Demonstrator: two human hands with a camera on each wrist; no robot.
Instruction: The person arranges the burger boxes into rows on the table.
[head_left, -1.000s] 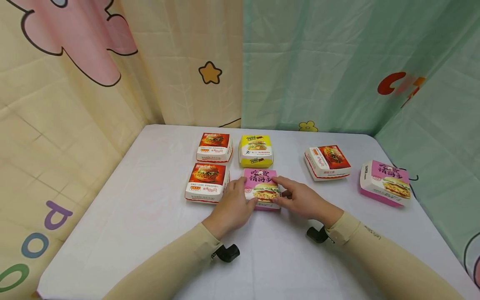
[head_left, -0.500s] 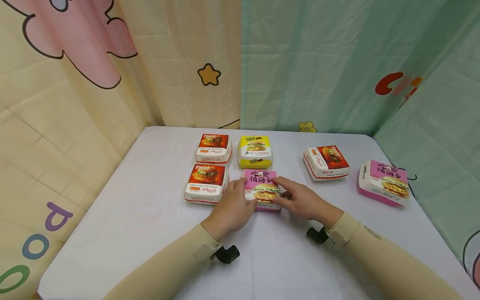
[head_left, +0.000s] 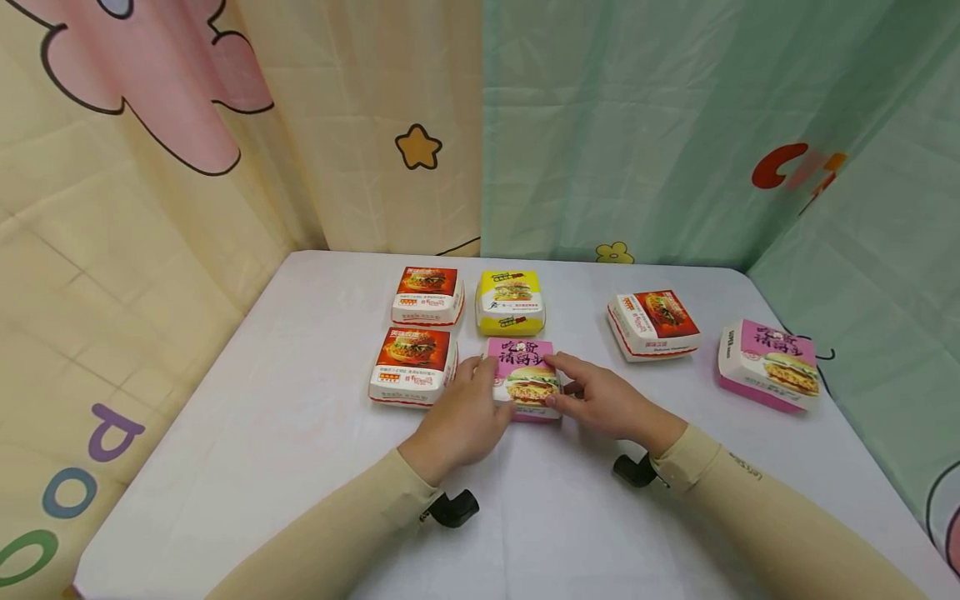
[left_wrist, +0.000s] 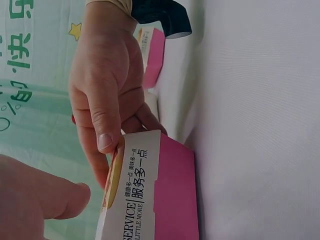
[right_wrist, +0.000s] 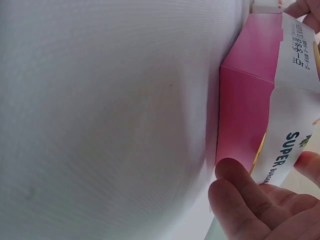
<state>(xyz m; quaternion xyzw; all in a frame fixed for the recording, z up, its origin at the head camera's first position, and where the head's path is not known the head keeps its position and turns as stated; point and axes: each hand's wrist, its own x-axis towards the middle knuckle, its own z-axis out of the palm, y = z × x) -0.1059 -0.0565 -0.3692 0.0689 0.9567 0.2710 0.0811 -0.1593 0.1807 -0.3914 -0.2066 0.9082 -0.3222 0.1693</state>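
A pink-and-white burger box [head_left: 527, 371] sits on the table between my two hands. My right hand [head_left: 611, 402] holds its right side, thumb along the lid edge and fingers down the side wall; the right wrist view shows those fingers [right_wrist: 240, 200] against the box. Along the left side is my left hand [head_left: 461, 415], its fingers overlapping the lid's left edge in the head view. In the left wrist view its thumb [left_wrist: 62, 197] stands a little off the lid. Where the other left fingers touch is mostly hidden.
Two red-and-white burger boxes stand at left, one behind [head_left: 427, 296] and one in front [head_left: 414, 367]. A yellow one [head_left: 512, 302] is just behind the pink box. Farther right are another red-and-white box [head_left: 655, 325] and another pink box [head_left: 772, 367]. Curtains surround the white table [head_left: 300, 467].
My left hand has shifted slightly, its fingers now covering more of the lid's left edge. The right hand and the burger box look unmoved.
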